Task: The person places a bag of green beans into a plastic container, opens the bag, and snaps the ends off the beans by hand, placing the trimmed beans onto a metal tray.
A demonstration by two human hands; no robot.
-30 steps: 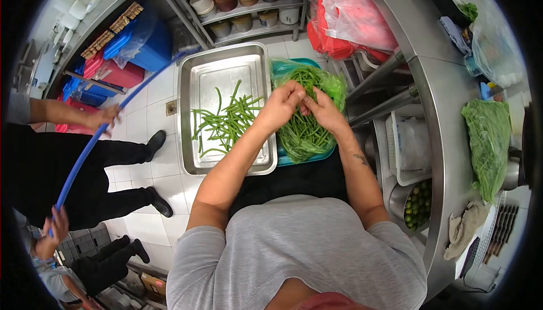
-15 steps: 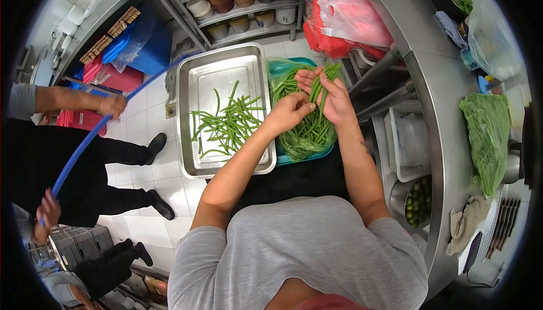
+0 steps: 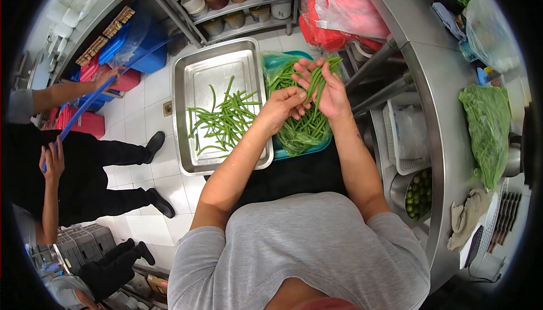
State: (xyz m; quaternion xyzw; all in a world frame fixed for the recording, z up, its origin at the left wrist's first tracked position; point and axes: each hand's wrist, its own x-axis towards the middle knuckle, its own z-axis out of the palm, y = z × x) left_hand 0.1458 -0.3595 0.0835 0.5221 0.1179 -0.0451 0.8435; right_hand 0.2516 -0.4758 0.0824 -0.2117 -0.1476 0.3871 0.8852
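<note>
A bunch of green beans (image 3: 322, 81) lies across the palm of my right hand (image 3: 332, 96), its thumb folded over them. My left hand (image 3: 283, 106) pinches the lower ends of beans from this bunch, close beside the right palm. Beneath both hands, more green beans fill a clear plastic bag (image 3: 295, 142) that sits in a teal tray (image 3: 323, 150). To the left stands a steel pan (image 3: 186, 164), with a loose pile of green beans (image 3: 229, 119) on its bottom.
On the left a co-worker's hands (image 3: 52, 160) hold a long blue pole (image 3: 85, 106). A metal counter (image 3: 421, 78) runs along my right, bearing a bag of leafy greens (image 3: 485, 135). Under it are a white basket (image 3: 413, 166) and a pot of small green fruit (image 3: 418, 196).
My hands stay over the bag, the left fingers shifting slightly along the beans. The co-worker's hands and blue pole have moved upward.
</note>
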